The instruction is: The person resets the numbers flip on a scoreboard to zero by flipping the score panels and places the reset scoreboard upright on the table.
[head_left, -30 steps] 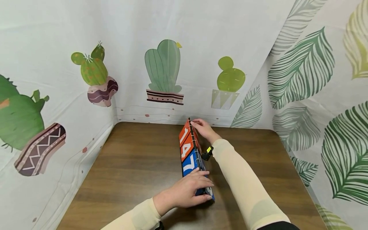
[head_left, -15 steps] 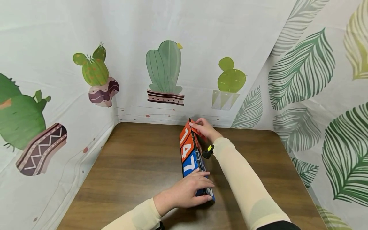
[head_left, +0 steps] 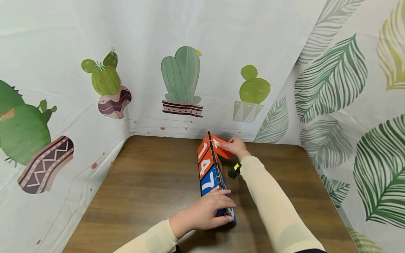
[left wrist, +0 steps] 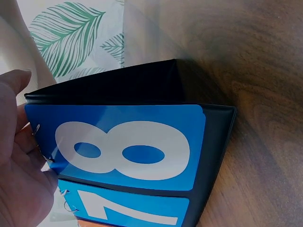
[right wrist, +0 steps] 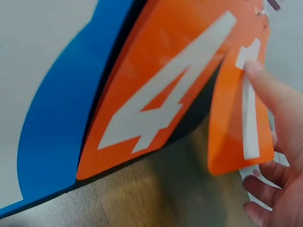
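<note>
A tent-shaped flip scoreboard [head_left: 207, 165] with ring-bound number cards stands on the table, its ridge running away from me. My left hand [head_left: 210, 209] holds its near end, fingers draped over the ridge. In the left wrist view a blue 8 card [left wrist: 130, 146] hangs beside that hand [left wrist: 23, 156]. At the far end, my right hand [head_left: 237, 146] pinches an orange card [right wrist: 232, 127] marked 1, thumb on the digit. That card is lifted away from the board on the right side. Next to it in the right wrist view hangs an orange 4 card [right wrist: 161, 113].
The scoreboard stands on a brown wooden table [head_left: 152, 165]. Behind the table hangs a white cloth [head_left: 139, 70] printed with cacti, and a leaf-patterned cloth [head_left: 335, 84] is at the right. A black wrist camera [head_left: 235, 171] sits below the right wrist.
My right hand has moved from the ridge's far end to the right and slightly nearer, swinging the orange 1 card outward. The left hand and the scoreboard stay in place.
</note>
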A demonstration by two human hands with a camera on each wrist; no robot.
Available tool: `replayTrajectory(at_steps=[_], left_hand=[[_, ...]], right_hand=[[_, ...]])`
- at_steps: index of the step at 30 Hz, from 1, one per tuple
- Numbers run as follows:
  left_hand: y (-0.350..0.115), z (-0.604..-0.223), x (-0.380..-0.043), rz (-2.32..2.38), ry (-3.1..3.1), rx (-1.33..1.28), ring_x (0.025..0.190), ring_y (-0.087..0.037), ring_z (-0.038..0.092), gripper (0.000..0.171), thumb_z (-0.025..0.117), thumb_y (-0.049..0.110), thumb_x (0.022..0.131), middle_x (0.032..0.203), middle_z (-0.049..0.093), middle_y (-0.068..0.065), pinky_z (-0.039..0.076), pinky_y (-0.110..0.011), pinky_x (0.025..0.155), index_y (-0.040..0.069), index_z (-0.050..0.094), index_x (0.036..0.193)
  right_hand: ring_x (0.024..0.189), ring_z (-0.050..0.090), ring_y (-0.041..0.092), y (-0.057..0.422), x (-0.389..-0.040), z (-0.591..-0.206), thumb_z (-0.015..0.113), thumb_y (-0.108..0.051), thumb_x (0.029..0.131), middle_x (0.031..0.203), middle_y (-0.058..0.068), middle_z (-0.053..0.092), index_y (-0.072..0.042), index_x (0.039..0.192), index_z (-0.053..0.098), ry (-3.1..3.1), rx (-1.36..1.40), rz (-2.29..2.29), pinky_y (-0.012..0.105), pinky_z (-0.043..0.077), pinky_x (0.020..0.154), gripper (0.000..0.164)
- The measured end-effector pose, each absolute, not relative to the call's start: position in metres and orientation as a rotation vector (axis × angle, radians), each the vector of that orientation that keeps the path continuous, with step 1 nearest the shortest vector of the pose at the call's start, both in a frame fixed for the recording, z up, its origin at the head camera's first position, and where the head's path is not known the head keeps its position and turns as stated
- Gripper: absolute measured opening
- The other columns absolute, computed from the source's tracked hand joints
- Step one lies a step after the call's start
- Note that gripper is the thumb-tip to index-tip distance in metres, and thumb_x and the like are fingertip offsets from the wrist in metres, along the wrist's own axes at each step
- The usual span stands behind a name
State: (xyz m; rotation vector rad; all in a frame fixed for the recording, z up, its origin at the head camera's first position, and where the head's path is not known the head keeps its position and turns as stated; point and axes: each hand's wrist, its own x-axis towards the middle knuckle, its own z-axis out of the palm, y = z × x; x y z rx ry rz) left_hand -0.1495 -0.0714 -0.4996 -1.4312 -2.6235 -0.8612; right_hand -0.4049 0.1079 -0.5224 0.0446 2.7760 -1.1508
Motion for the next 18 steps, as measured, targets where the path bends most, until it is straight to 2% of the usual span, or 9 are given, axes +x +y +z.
replayTrajectory(at_steps=[4,9,11,14,16,18], left_hand=[[-0.072,-0.498,-0.150,-0.865,-2.618,-1.418,0.147,-0.014,0.048,0.037,0.057,0.047,0.103,0.131,0.071,0.014,0.032,-0.059,0.123,0.026,0.069,0.131],[-0.071,-0.499,-0.151,-0.874,-2.630,-1.416,0.147,-0.013,0.047,0.037,0.057,0.048,0.104,0.132,0.070,0.016,0.031,-0.058,0.124,0.026,0.069,0.131],[-0.071,-0.499,-0.150,-0.877,-2.627,-1.420,0.147,-0.013,0.047,0.037,0.057,0.048,0.103,0.131,0.070,0.015,0.031,-0.058,0.124,0.026,0.069,0.131],[-0.071,-0.500,-0.150,-0.863,-2.614,-1.421,0.147,-0.014,0.047,0.037,0.058,0.047,0.103,0.131,0.070,0.015,0.032,-0.058,0.124,0.025,0.069,0.131],[-0.071,-0.500,-0.150,-0.854,-2.603,-1.417,0.147,-0.014,0.048,0.037,0.058,0.047,0.103,0.131,0.071,0.015,0.032,-0.058,0.123,0.025,0.069,0.131],[-0.070,-0.501,-0.149,-0.849,-2.598,-1.413,0.147,-0.014,0.048,0.037,0.058,0.047,0.103,0.131,0.070,0.015,0.032,-0.058,0.123,0.025,0.069,0.131]], right_hand=[[0.080,0.054,0.023,0.116,-0.407,-0.521,0.083,-0.049,0.081,0.092,0.006,0.060,-0.012,0.087,0.061,2.689,0.109,-1.355,0.031,0.042,0.066,0.044],[0.075,0.061,0.015,0.124,-0.407,-0.513,0.079,-0.031,0.090,0.099,0.005,0.066,-0.008,0.095,0.067,2.444,0.252,-1.667,0.027,0.051,0.062,0.026],[0.071,0.063,0.012,0.127,-0.407,-0.509,0.077,-0.030,0.092,0.096,0.003,0.067,-0.006,0.103,0.070,2.340,0.308,-1.753,0.026,0.054,0.060,0.027],[0.068,0.066,0.009,0.131,-0.406,-0.501,0.073,-0.033,0.095,0.095,0.003,0.069,-0.004,0.120,0.069,2.245,0.332,-1.812,0.025,0.056,0.059,0.038],[0.071,0.068,0.010,0.133,-0.407,-0.498,0.071,-0.032,0.097,0.102,0.007,0.071,-0.003,0.131,0.065,2.180,0.327,-1.850,0.027,0.058,0.060,0.045],[0.080,0.068,0.014,0.135,-0.408,-0.493,0.067,-0.029,0.100,0.116,0.011,0.069,-0.005,0.141,0.059,2.107,0.325,-1.890,0.030,0.060,0.067,0.049]])
